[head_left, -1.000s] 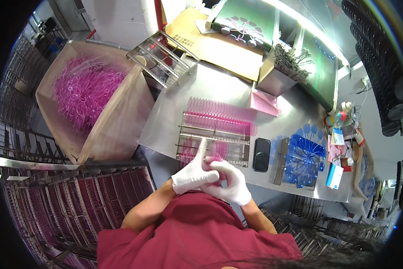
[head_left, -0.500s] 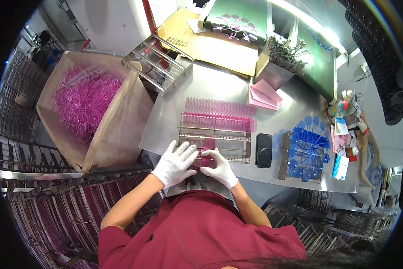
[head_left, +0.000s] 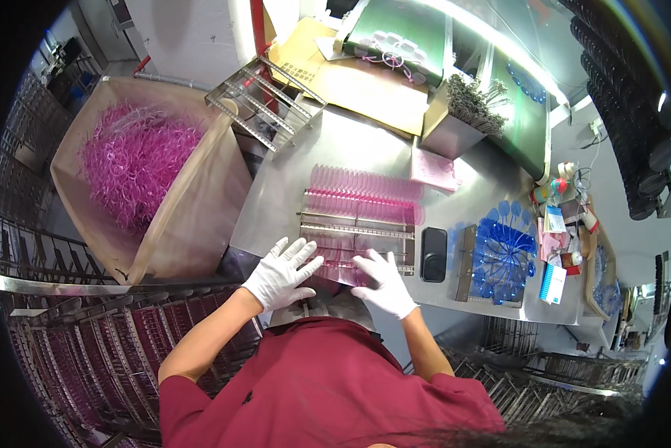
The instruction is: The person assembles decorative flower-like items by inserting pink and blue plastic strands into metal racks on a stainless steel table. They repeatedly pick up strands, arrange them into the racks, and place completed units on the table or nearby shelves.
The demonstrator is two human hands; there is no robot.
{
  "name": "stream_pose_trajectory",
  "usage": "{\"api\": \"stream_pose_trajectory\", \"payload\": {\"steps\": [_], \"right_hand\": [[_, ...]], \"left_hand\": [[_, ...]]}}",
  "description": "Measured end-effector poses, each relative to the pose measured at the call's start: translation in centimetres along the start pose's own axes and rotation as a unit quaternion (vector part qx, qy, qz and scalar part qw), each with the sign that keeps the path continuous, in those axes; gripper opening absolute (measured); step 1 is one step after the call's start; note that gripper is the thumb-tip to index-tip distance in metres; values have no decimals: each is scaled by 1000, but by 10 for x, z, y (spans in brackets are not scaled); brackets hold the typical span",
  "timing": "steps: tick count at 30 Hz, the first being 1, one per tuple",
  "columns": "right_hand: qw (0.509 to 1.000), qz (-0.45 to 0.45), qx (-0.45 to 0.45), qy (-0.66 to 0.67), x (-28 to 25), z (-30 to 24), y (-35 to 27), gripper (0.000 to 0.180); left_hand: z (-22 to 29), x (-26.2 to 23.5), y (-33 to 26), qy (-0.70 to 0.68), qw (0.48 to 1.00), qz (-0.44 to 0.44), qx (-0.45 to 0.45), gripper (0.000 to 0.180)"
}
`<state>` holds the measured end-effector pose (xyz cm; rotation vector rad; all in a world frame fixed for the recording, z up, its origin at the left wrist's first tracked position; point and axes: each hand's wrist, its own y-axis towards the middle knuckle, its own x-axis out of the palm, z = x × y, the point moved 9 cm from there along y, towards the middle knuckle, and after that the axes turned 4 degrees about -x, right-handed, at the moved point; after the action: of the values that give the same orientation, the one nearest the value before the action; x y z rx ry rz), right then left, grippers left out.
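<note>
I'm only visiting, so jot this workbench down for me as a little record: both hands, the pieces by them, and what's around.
Left hand: white glove, fingers spread
Right hand: white glove, open; contact unclear
Near row: pink see-through pieces, between and beyond the hands
Far row: pink pieces, lined up
Rack: metal, bearing both rows
Phone: dark, right of the rack
Blue pieces: farther right
Bin: beige, left, heaped with pink strands

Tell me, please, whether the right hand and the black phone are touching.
Apart: the head view shows the end of the metal rack and a strip of tabletop between the right hand and the black phone.
</note>
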<state>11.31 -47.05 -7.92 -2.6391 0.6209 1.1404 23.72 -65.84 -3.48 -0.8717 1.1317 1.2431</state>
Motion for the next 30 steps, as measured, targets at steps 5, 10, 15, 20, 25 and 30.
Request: {"api": "stream_pose_trajectory", "payload": {"steps": [5,10,15,20,25,30], "right_hand": [[991,-31,-15,-130,-3,-1,-1,78],[991,-13,-7,-131,-59,6,-13,64],[981,174,69,-56,-152,70,4,42],[979,78,-96,-165,-191,71,159,41],[978,79,6,-195,-209,236,339,66],[982,55,86,-158,-207,321,483,98]], "left_hand": [[39,-10,46,-78,994,33,73,82],[47,-6,75,-72,986,44,143,74],[66,13,94,-125,967,73,208,65],[45,12,89,-128,980,65,135,67],[39,21,86,-159,984,47,72,66],[40,25,93,-211,977,-29,33,65]]}}
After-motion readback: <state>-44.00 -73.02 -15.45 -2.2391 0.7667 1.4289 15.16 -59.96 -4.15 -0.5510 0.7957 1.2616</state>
